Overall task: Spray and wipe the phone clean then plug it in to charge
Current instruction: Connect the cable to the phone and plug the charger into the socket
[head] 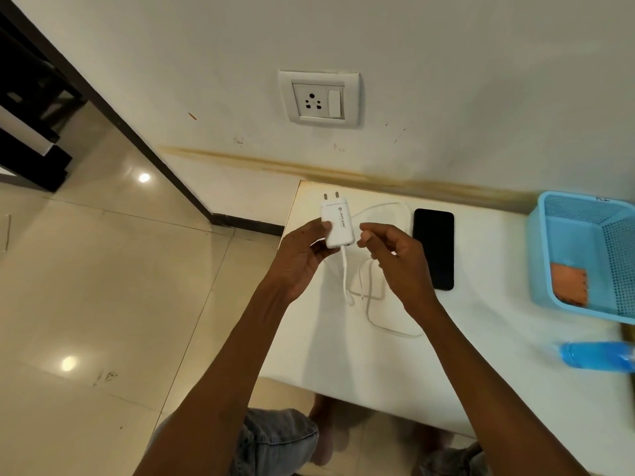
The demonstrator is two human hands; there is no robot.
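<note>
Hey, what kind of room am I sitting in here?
Probably a room in a home, though I can't be sure: a wall socket above a white table, glossy floor tiles, and a blue plastic basket.

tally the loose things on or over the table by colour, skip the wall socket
white: 2, charger adapter held in the left hand, and its cable
black: 1, phone
blue: 2, basket and bottle
orange: 1, cloth in the basket
total: 6
</note>
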